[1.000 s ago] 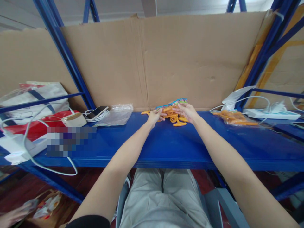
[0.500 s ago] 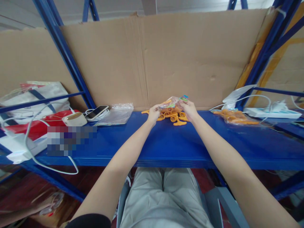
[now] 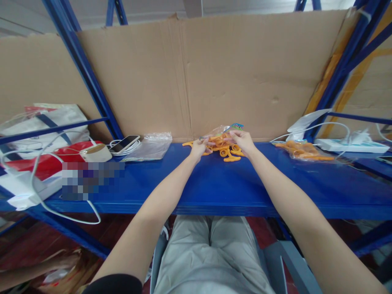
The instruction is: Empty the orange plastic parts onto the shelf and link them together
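Both my hands are together over a pile of orange plastic pieces (image 3: 232, 158) with round cup-like parts and curved arms. At the left, my left hand (image 3: 199, 148) is closed on the clear plastic bag (image 3: 225, 128), whose colourful printed end shows behind my right fingers. My right hand (image 3: 242, 141) pinches one orange plastic piece (image 3: 218, 140), held between the hands in front of the bag. My fingers partly cover both, and I cannot tell whether the piece touches the bag's opening.
Flat clear bags (image 3: 153, 146) lie to the left, near a phone (image 3: 125, 143) and coiled white cable. At right is a bagged set of orange pieces (image 3: 301, 150) near a power strip (image 3: 352, 145). Cardboard (image 3: 245, 73) stands behind. Another person's arm (image 3: 39, 269) shows low at left.
My right hand has shifted from the bag's printed end to an orange piece, now raised between my hands. The bag lies farther behind the fingers. My left hand has barely moved.
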`<state>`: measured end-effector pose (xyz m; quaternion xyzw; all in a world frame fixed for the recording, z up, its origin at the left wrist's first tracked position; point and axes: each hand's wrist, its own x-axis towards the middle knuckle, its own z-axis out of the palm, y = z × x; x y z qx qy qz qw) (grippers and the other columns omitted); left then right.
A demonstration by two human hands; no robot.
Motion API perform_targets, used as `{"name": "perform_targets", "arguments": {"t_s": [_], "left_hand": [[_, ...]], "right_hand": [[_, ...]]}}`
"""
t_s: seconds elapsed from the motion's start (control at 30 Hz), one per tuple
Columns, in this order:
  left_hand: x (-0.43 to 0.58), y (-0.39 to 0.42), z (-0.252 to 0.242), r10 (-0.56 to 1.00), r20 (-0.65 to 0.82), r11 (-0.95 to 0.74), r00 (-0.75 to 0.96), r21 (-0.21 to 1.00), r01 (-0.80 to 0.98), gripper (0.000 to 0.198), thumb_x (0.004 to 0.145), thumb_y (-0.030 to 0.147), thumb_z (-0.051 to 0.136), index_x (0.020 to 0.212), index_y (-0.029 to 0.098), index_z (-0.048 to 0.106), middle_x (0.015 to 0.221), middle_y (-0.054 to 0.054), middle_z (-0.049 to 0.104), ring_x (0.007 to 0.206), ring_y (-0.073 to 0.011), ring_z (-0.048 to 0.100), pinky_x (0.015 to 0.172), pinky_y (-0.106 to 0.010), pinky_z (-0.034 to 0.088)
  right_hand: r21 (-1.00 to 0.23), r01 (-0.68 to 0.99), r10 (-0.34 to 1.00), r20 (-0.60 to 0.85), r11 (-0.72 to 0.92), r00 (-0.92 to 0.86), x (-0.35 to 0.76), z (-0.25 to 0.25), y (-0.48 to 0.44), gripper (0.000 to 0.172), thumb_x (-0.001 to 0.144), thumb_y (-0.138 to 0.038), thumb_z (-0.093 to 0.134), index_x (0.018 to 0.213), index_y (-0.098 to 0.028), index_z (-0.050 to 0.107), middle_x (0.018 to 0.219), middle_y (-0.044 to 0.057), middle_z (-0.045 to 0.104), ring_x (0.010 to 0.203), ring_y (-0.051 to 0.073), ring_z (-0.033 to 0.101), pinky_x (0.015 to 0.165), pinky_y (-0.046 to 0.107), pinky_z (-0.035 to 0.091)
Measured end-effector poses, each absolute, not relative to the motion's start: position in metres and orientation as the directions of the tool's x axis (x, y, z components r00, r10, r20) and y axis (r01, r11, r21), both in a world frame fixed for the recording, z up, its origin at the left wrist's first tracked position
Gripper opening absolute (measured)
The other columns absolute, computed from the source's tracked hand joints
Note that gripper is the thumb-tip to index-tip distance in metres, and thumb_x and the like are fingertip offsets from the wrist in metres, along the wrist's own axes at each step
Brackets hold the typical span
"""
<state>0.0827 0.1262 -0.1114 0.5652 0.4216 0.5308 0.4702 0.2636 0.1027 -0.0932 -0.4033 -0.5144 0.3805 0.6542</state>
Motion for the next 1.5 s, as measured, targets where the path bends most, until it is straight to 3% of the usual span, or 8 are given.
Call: {"name": "perform_targets", "arguments": {"t_s": [0.2, 0.33, 0.53, 0.73, 0.9, 1.03, 1.33, 1.5], "left_hand": [[0.085, 0.13, -0.109, 0.927, 0.369, -0.361, 0.072, 0.927, -0.102, 0.031, 0.092, 0.036, 0.067, 0.111, 0.014, 0.074, 0.097, -0.009, 0.08, 0.077, -0.0163, 0.075, 0.059, -0.019, 0.055], [0.085, 0.13, -0.112, 0.906, 0.413, -0.407, 0.096, 0.911, -0.069, 0.033, 0.085, 0.042, 0.074, 0.102, 0.014, 0.079, 0.098, -0.01, 0.08, 0.103, -0.0273, 0.073, 0.083, -0.032, 0.06], [0.085, 0.131, -0.114, 0.853, 0.485, -0.482, 0.192, 0.874, -0.067, 0.021, 0.084, 0.031, 0.075, 0.096, 0.014, 0.079, 0.111, -0.009, 0.078, 0.119, -0.0265, 0.067, 0.111, -0.041, 0.046], [0.086, 0.135, -0.118, 0.861, 0.46, -0.464, 0.217, 0.885, -0.035, 0.027, 0.083, 0.02, 0.072, 0.11, 0.017, 0.076, 0.11, -0.007, 0.078, 0.112, -0.0228, 0.07, 0.101, -0.037, 0.054], [0.078, 0.133, -0.122, 0.949, 0.235, -0.257, 0.21, 0.963, 0.086, 0.065, 0.09, 0.02, 0.064, 0.151, 0.028, 0.045, 0.103, -0.006, 0.079, 0.062, -0.011, 0.072, 0.063, -0.023, 0.057], [0.077, 0.134, -0.121, 0.977, 0.165, -0.183, 0.138, 0.974, 0.131, 0.043, 0.1, 0.034, 0.053, 0.14, 0.018, 0.057, 0.099, -0.011, 0.079, 0.051, -0.009, 0.067, 0.05, -0.018, 0.049], [0.081, 0.126, -0.108, 0.885, 0.456, -0.458, 0.089, 0.889, 0.003, 0.025, 0.09, 0.034, 0.069, 0.107, 0.018, 0.078, 0.112, -0.009, 0.078, 0.114, -0.0253, 0.07, 0.098, -0.037, 0.055], [0.082, 0.123, -0.107, 0.878, 0.456, -0.464, 0.144, 0.885, 0.023, 0.025, 0.093, 0.033, 0.065, 0.108, 0.018, 0.078, 0.116, -0.009, 0.076, 0.118, -0.0266, 0.068, 0.102, -0.038, 0.053]], "right_hand": [[-0.797, 0.026, 0.784, 0.598, 0.603, 0.166, 0.268, -0.096, 0.115, 0.021, 0.078, -0.04, 0.079, 0.075, -0.02, 0.071, 0.081, 0.002, 0.076, 0.091, 0.021, 0.073, 0.09, 0.036, 0.056], [-0.714, 0.138, 0.702, 0.7, 0.687, 0.131, 0.27, -0.102, 0.126, 0.032, 0.078, -0.053, 0.074, 0.077, -0.02, 0.074, 0.086, 0.004, 0.076, 0.092, 0.023, 0.071, 0.093, 0.042, 0.053], [-0.689, 0.19, 0.681, 0.723, 0.699, 0.119, 0.275, -0.108, 0.131, 0.035, 0.076, -0.058, 0.073, 0.08, -0.023, 0.075, 0.088, 0.003, 0.078, 0.09, 0.024, 0.071, 0.094, 0.044, 0.054], [-0.771, 0.112, 0.766, 0.637, 0.627, 0.087, 0.278, -0.108, 0.129, 0.023, 0.078, -0.045, 0.077, 0.079, -0.022, 0.073, 0.088, 0.003, 0.078, 0.089, 0.023, 0.074, 0.095, 0.045, 0.056], [-0.887, 0.006, 0.886, 0.462, 0.462, 0.035, 0.273, -0.109, 0.123, 0.016, 0.084, -0.033, 0.075, 0.079, -0.02, 0.068, 0.08, 0.004, 0.075, 0.072, 0.023, 0.075, 0.08, 0.045, 0.062], [-0.88, 0.02, 0.878, 0.475, 0.475, 0.054, 0.271, -0.109, 0.12, 0.012, 0.081, -0.023, 0.077, 0.088, -0.019, 0.068, 0.091, 0.006, 0.077, 0.074, 0.021, 0.075, 0.081, 0.043, 0.062], [-0.744, 0.077, 0.741, 0.668, 0.663, 0.073, 0.27, -0.097, 0.114, 0.028, 0.081, -0.048, 0.076, 0.081, -0.021, 0.07, 0.091, 0.007, 0.078, 0.094, 0.025, 0.075, 0.094, 0.043, 0.056], [-0.737, 0.121, 0.729, 0.675, 0.664, 0.113, 0.267, -0.097, 0.116, 0.034, 0.079, -0.055, 0.074, 0.08, -0.021, 0.07, 0.09, 0.007, 0.078, 0.095, 0.025, 0.074, 0.093, 0.044, 0.056]]}}
